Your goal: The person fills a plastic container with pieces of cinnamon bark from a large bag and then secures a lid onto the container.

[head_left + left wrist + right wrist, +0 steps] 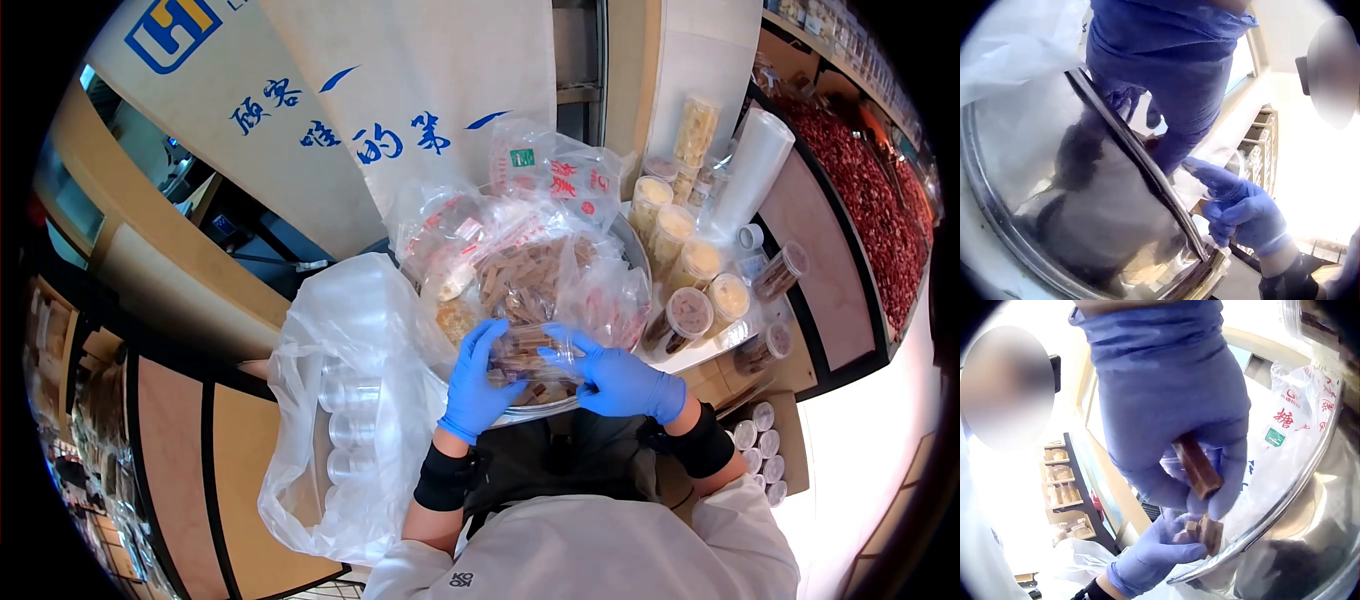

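Observation:
Both hands wear blue gloves and meet over the front of a large metal basin. My left hand grips a clear plastic jar lying sideways, with brown sticks inside. At the jar's mouth, my right hand pinches a dark brown stick, plain in the right wrist view. Pale brown pieces show beside the left hand there. Behind the jar, more brown sticks are heaped in the basin among clear plastic bags. In the left wrist view the jar is mostly hidden behind the left hand.
A white plastic bag of clear jars stands left of the basin. Filled jars and a plastic roll crowd the right side. A box of lidded jars sits low at right, below a bin of red dried goods.

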Tool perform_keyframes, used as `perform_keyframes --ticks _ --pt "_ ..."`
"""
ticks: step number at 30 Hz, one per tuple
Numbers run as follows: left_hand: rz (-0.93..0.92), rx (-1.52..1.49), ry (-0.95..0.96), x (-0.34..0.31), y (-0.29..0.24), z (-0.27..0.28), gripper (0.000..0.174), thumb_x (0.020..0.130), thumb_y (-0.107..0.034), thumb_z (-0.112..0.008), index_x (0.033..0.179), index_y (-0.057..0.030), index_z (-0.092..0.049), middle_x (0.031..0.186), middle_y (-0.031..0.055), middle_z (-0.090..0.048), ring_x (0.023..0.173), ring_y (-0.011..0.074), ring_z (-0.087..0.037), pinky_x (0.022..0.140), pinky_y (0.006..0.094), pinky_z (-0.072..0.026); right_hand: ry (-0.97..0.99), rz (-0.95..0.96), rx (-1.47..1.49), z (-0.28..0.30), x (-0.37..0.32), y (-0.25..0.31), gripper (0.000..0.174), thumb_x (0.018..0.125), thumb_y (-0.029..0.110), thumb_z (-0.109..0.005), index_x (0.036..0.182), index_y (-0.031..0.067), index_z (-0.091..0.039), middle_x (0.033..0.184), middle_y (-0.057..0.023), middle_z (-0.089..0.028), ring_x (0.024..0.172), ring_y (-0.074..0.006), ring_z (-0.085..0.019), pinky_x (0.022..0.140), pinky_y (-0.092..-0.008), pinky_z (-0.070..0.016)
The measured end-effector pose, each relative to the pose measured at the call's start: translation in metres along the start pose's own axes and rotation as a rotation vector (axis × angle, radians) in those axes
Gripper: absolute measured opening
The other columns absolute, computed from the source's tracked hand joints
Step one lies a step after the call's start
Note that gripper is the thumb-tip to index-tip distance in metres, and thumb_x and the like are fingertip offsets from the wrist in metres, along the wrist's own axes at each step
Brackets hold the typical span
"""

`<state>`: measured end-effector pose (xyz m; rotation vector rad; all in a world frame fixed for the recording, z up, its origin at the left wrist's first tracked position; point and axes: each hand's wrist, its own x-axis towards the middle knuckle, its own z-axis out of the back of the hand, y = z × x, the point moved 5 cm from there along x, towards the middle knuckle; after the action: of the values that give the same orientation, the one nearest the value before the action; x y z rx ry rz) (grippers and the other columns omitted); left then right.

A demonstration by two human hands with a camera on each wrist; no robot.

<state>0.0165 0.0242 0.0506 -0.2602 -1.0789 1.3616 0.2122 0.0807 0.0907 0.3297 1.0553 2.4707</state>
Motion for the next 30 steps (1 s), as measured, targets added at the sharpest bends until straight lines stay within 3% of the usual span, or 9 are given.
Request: perform_keyframes --ticks 2,9,12,15,17,18,23,26,30 --pt "-0.003 -0.018 0.044 -0.001 0.000 0.000 0.081 0.061 -0.001 -0.082 0.134 -0.0142 -0.049 0.133 0.0083 -0.047 0.087 0.0189 -0.055 0.075 0.0297 -0.0506 0.031 0.080 -0.036 -0.011 -0.002 -0.009 0.073 0.074 -0.002 -0.055 0.143 0.0204 -0.046 0.157 -0.0148 -0.025 0.100 -0.0334 -0.063 0.080 -0.0361 -0.0525" --pt "0.035 0.057 0.109 -0.003 0.006 0.007 0.082 0.058 -0.002 -0.080 0.133 -0.0179 -0.052 0.131 0.0098 -0.048 0.090 0.0206 -0.055 0.079 0.0311 -0.0508 0.115 0.123 0.046 -0.015 0.000 -0.024 0.077 0.076 0.000 -0.056 0.148 0.0176 -0.036 0.154 -0.0161 -0.031 0.111 -0.0342 -0.061 0.090 -0.0369 -0.0512" --pt "0.002 0.095 0.100 -0.002 0.003 0.006 0.081 0.058 -0.003 -0.079 0.133 -0.0176 -0.053 0.131 0.0121 -0.048 0.098 0.0249 -0.057 0.084 0.0329 -0.0507 0.189 0.069 -0.005 -0.018 -0.002 -0.029 0.079 0.076 0.000 -0.056 0.150 0.0140 -0.032 0.150 -0.0186 -0.037 0.110 -0.0339 -0.061 0.084 -0.0359 -0.0523" --pt "-0.034 0.118 0.125 -0.001 -0.009 0.005 0.079 0.059 -0.004 -0.078 0.134 -0.0172 -0.053 0.131 0.0140 -0.048 0.108 0.0294 -0.057 0.090 0.0348 -0.0500 0.222 0.121 0.057 -0.019 -0.003 -0.028 0.079 0.076 0.001 -0.056 0.151 0.0133 -0.031 0.146 -0.0179 -0.044 0.091 -0.0273 -0.066 0.074 -0.0332 -0.0528" --pt "-0.044 0.130 0.155 -0.002 -0.012 0.003 0.079 0.060 -0.004 -0.078 0.134 -0.0169 -0.053 0.130 0.0148 -0.048 0.112 0.0312 -0.057 0.093 0.0356 -0.0494 0.446 -0.128 0.336 -0.027 -0.004 -0.045 0.081 0.076 0.002 -0.055 0.152 0.0149 -0.028 0.127 -0.0153 -0.060 0.071 -0.0180 -0.063 0.067 -0.0296 -0.0512" --pt "-0.054 0.107 0.183 -0.002 -0.012 0.001 0.078 0.060 -0.005 -0.078 0.134 -0.0171 -0.053 0.130 0.0149 -0.048 0.112 0.0317 -0.057 0.095 0.0364 -0.0489 0.447 -0.127 0.336 -0.026 -0.004 -0.046 0.081 0.076 0.002 -0.055 0.152 0.0149 -0.028 0.127 -0.0153 -0.060 0.071 -0.0180 -0.063 0.067 -0.0296 -0.0512" --pt "-0.018 0.108 0.187 -0.001 -0.014 0.002 0.078 0.060 -0.005 -0.078 0.133 -0.0171 -0.054 0.128 0.0157 -0.049 0.114 0.0326 -0.056 0.096 0.0378 -0.0486 0.394 0.038 0.436 -0.027 -0.003 -0.059 0.088 0.078 0.003 -0.054 0.155 0.0161 -0.015 0.072 -0.0046 -0.060 0.058 -0.0116 -0.056 0.060 -0.0271 -0.0493" --pt "-0.009 0.047 0.183 -0.003 -0.016 -0.001 0.078 0.060 -0.006 -0.077 0.133 -0.0156 -0.054 0.129 0.0161 -0.050 0.115 0.0331 -0.056 0.096 0.0386 -0.0487 0.570 -0.178 0.476 -0.013 -0.010 -0.034 0.085 0.081 0.005 -0.055 0.155 0.0164 -0.015 0.067 -0.0013 -0.058 0.055 -0.0104 -0.055 0.057 -0.0258 -0.0484" --pt "-0.077 0.119 0.222 0.003 -0.029 -0.002 0.075 0.059 -0.007 -0.079 0.130 -0.0117 -0.055 0.126 0.0146 -0.052 0.111 0.0300 -0.058 0.095 0.0367 -0.0489 0.549 0.002 0.438 -0.020 -0.014 -0.045 0.081 0.083 0.008 -0.058 0.154 0.0154 -0.020 0.066 -0.0004 -0.058 0.054 -0.0091 -0.055 0.055 -0.0235 -0.0476"
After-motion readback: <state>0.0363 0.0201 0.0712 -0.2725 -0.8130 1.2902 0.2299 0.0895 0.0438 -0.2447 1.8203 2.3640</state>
